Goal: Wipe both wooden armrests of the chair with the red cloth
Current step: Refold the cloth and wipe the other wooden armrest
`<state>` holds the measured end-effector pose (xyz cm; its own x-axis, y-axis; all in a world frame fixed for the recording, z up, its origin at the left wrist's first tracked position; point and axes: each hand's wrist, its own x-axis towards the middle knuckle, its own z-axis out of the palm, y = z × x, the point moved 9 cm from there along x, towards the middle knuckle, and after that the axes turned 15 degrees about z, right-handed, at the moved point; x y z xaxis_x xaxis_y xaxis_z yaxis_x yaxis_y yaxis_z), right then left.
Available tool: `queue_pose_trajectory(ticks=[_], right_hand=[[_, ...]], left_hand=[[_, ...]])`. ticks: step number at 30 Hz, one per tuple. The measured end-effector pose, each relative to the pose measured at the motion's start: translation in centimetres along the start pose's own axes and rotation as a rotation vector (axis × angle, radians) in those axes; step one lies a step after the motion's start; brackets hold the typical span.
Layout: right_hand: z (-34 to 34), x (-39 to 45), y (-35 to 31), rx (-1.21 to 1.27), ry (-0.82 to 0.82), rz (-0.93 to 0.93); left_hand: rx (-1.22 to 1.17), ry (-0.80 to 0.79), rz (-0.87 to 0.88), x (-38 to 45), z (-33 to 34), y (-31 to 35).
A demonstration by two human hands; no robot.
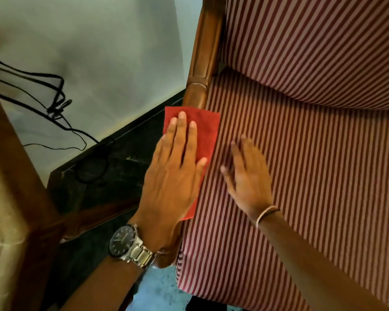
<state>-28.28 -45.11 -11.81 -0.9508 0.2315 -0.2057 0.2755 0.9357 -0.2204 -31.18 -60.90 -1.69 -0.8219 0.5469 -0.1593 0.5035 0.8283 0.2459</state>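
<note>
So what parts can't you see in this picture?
All in the head view:
- The armrest under the red cloth: covered by the cloth and the left hand.
- The other armrest: cut off by the frame edge.
- The right hand: blurred, so its fingers are unclear.
- The watch face: too small to read.

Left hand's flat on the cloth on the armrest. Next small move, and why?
Probably slide the left hand and cloth up the armrest toward the backrest: bare wood lies ahead of the cloth. The right hand is over the seat, clear of it.
</note>
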Motion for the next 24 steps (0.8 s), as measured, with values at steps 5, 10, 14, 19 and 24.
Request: queue_pose_trajectory(ticks=[5, 10, 14, 19, 24], right_hand=[[6.5, -1.0, 2.6, -0.171, -0.051, -0.093], [6.8, -0.7, 2.8, -0.162, -0.004, -0.108], [6.6, -0.8, 2.8, -0.175, 0.023, -0.098], [6.7, -0.8, 2.8, -0.190, 0.041, -0.079], [6.5, -0.8, 2.8, -0.191, 0.050, -0.078]], left_hand=[[0.087, 0.078, 0.084, 3.0, 0.6, -0.7], [0.015, 0.146, 0.054, 10.5, -1.7, -2.3], [-0.032, 0.170, 0.048, 3.7, 0.1, -1.0], [0.051, 0.103, 0.101, 2.4, 0.8, -0.3], [0.066, 0.125, 0.084, 8.6, -1.0, -1.3]])
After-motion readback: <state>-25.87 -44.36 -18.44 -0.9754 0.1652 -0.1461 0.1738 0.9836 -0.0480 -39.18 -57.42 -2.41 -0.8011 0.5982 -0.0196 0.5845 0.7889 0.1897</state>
